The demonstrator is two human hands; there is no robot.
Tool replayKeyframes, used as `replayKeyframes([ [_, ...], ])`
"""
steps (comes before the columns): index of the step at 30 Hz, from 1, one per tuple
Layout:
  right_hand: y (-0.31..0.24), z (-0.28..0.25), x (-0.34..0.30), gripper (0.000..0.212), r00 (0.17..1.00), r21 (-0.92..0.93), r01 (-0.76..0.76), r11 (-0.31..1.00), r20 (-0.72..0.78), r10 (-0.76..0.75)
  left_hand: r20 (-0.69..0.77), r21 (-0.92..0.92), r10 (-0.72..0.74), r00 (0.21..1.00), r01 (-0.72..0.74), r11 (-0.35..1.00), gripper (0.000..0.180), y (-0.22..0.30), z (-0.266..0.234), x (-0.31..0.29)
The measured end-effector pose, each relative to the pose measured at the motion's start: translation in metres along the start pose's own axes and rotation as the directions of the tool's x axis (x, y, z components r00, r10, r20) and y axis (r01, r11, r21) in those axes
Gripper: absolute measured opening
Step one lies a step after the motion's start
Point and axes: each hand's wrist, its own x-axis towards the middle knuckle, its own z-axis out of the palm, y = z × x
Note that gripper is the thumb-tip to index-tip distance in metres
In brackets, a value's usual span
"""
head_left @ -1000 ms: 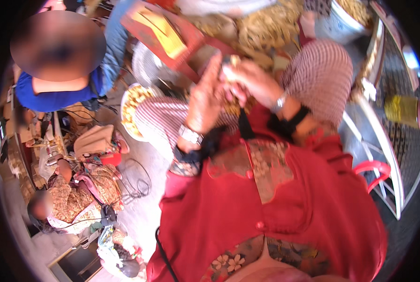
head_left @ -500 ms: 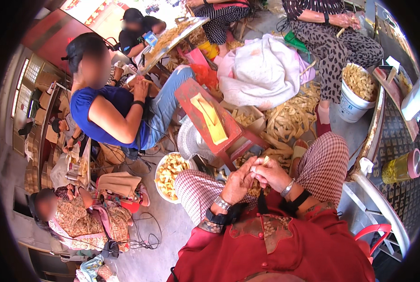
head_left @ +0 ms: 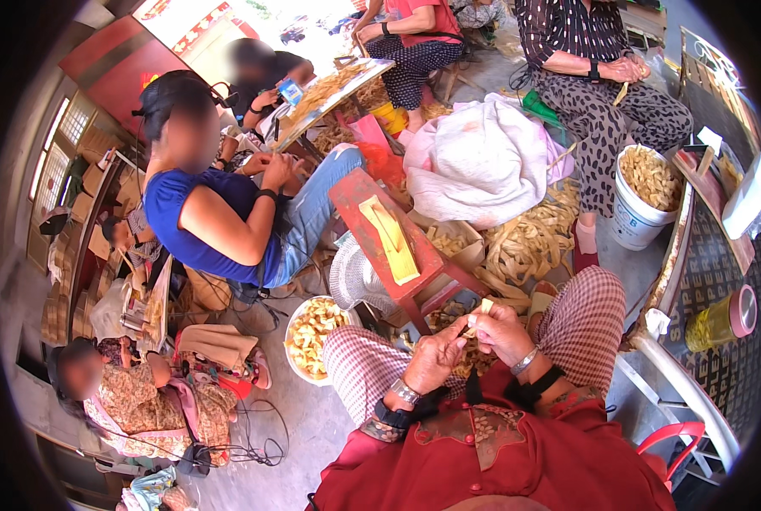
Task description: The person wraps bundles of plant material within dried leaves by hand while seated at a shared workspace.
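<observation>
Above my lap, my right hand [head_left: 501, 334] is closed on a short, folded, pale yellow strip [head_left: 486, 307], its end sticking up past the fingers. My left hand [head_left: 432, 361] is closed right beside it, thumb and forefinger pinched together near the strip; what lies between them is too small to make out. Just beyond my hands stands a red wooden bench [head_left: 359, 189] with flat yellow strips [head_left: 387, 234] on its top. Loose tan strips [head_left: 530, 243] are heaped on the floor behind it.
A white bucket [head_left: 290, 356] of folded yellow pieces stands by my left knee, another bucket [head_left: 639, 223] at the far right. A pale cloth bundle [head_left: 474, 162] lies ahead. A co-worker in blue [head_left: 214, 213] sits at left. A metal rail [head_left: 683, 383] and lidded jar [head_left: 721, 319] are at right.
My hands have moved slightly apart from being pressed together, and the pale strip now shows above my right fingers. The view has shifted a little.
</observation>
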Motion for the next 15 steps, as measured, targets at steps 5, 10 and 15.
replayKeyframes([
  [5,-0.006,0.005,-0.002,0.019,0.992,-0.072,0.075,0.995,0.102,-0.067,-0.014,-0.108,-0.117,0.993,0.115,0.987,0.033,0.0,-0.002,0.002],
  [10,-0.007,0.003,-0.004,0.019,0.966,-0.167,0.112,0.98,0.249,-0.068,0.006,-0.043,-0.105,0.994,0.105,0.994,0.034,0.0,-0.008,0.003],
  [15,-0.011,0.008,-0.006,0.018,0.973,-0.222,0.101,0.97,0.224,-0.05,0.023,-0.118,-0.137,0.99,0.138,0.983,0.034,0.009,-0.007,0.003],
])
